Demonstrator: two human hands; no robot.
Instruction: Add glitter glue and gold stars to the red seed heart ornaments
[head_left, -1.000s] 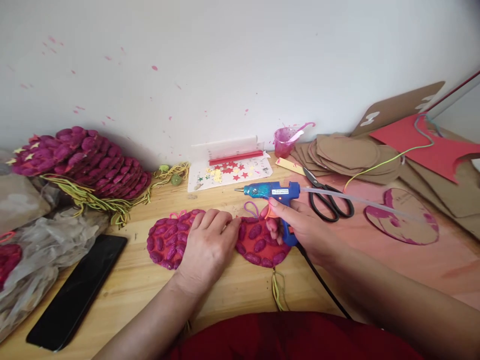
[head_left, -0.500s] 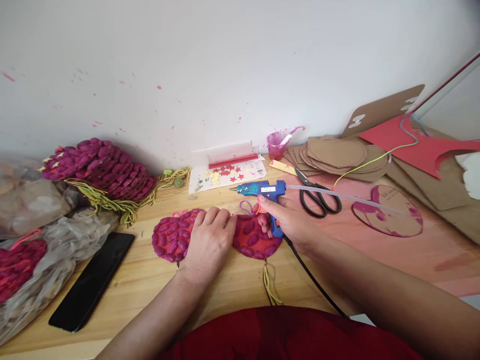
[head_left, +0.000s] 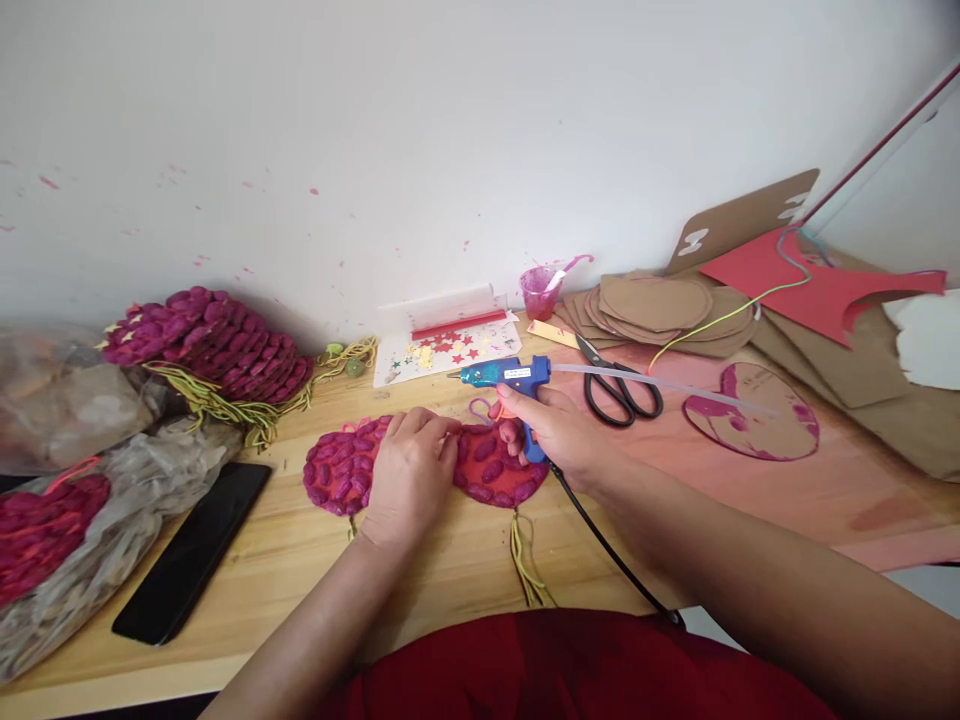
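Note:
Two rounded red pieces covered with magenta lumps lie side by side on the wooden table, a left piece [head_left: 341, 468] and a right piece [head_left: 501, 468]. My left hand [head_left: 415, 465] rests palm down over the left one's right side, its fingers bent and close together; whatever is under the fingertips is hidden. A blue glue gun [head_left: 510, 374] is gripped by my right hand [head_left: 551, 425] above the right piece, nozzle pointing left and a long clear glue stick out of its back. Yellow-green threads [head_left: 527, 565] hang from the right piece's lower edge.
A black phone [head_left: 193, 552], plastic bags [head_left: 135, 500] and stacked magenta pieces [head_left: 217, 340] lie left. Behind are star cutouts [head_left: 450, 345] on white paper and a stained cup [head_left: 541, 290]. Scissors [head_left: 621, 392], cardboard ovals [head_left: 656, 303] and red paper [head_left: 780, 270] are right.
The view has shifted a little, so most things on the right appear further left. My left hand's fingers have drawn slightly more together. The glue gun remains in my right hand.

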